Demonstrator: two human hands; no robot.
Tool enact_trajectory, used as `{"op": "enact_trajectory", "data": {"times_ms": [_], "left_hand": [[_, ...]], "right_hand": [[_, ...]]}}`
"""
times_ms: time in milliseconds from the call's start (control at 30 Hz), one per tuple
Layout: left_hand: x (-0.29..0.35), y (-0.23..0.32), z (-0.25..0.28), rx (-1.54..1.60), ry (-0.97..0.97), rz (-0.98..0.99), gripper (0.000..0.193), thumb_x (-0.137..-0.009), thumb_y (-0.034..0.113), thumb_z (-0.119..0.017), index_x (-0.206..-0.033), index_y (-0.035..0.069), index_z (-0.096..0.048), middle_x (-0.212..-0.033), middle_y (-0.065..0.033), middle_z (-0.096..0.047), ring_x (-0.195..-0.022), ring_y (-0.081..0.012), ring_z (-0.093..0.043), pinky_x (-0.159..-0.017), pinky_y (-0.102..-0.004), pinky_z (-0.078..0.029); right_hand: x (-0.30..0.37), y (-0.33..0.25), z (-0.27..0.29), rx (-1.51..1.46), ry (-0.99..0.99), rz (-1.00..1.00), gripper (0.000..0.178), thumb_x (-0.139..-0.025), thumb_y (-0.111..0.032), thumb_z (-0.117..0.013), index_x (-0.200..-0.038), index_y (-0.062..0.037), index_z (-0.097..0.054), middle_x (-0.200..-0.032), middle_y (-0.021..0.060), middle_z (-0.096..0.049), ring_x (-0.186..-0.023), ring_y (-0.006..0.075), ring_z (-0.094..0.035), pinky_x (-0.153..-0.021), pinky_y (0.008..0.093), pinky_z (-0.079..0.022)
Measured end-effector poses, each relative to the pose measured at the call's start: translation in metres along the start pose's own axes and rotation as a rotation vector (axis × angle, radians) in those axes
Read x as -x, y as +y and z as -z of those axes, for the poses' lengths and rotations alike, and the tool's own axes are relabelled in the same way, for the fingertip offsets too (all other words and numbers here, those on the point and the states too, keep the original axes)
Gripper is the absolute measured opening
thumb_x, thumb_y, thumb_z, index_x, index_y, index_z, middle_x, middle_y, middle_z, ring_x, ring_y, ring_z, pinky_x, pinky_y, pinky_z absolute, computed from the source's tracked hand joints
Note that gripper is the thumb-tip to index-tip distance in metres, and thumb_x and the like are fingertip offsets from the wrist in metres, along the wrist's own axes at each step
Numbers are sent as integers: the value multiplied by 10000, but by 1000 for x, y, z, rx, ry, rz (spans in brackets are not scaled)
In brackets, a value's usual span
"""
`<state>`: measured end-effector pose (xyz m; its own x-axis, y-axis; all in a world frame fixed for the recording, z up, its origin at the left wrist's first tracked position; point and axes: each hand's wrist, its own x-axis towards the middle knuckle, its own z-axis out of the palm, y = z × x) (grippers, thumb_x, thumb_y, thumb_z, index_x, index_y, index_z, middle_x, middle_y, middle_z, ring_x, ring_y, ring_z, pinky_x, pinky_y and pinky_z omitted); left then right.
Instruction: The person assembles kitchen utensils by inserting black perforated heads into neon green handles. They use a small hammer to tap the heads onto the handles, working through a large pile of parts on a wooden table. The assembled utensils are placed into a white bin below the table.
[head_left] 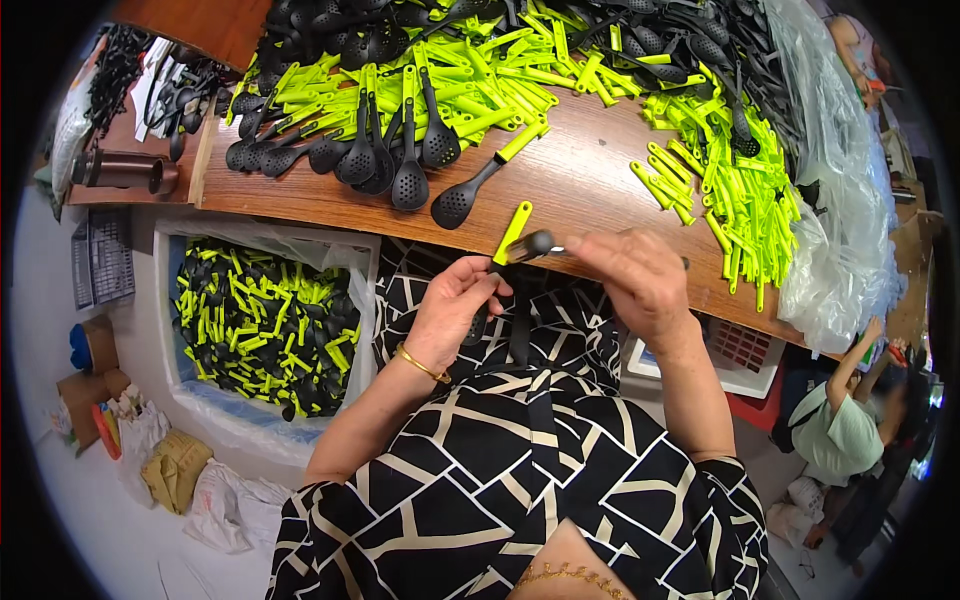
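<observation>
"Where is the green-handled utensil (515, 230)?"

"In the left hand (450, 305), thumb and fingers closed around it, the handle jutting beyond them."

"And the right hand (645, 285)?"

"Its fingers are curled round a dark-headed tool (533, 244), whose head overlaps the handle in view; contact is unclear."

"Farther out?"

"A slotted spoon (455, 205) lies just beyond the left fingers; loose green handles (745, 195) heap beyond the right ones."

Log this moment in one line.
left hand: holds lime-handled utensil | right hand: holds dark-headed tool | tool-utensil contact: unclear | black slotted spoons: on tabletop
</observation>
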<state>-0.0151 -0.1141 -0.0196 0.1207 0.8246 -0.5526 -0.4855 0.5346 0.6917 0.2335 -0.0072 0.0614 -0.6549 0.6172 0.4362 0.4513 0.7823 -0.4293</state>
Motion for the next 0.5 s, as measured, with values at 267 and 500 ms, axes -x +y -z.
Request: {"op": "enact_trajectory", "data": {"times_ms": [267, 500], "left_hand": [[2, 5, -8, -25, 44, 1, 276, -1083, 146, -651, -1326, 16, -639, -961, -57, -723, -789, -80, -629, -738, -225, -512], [30, 6, 14, -106, 121, -155, 339, -1110, 187, -597, -1370, -29, -626, -799, 3, -597, -701, -78, -548, -667, -222, -461]], "right_hand": [[1, 12, -9, -24, -94, -68, 428, -864, -24, -727, -1271, -149, -767, -933, 83, -769, -792, 291, -721, -701, 420, -577], [20, 46, 17, 150, -100, -334, 306, -891, -61, -762, -1192, -107, -785, -1024, 93, -756, -935, 321, -701, -820, 412, -571]]}}
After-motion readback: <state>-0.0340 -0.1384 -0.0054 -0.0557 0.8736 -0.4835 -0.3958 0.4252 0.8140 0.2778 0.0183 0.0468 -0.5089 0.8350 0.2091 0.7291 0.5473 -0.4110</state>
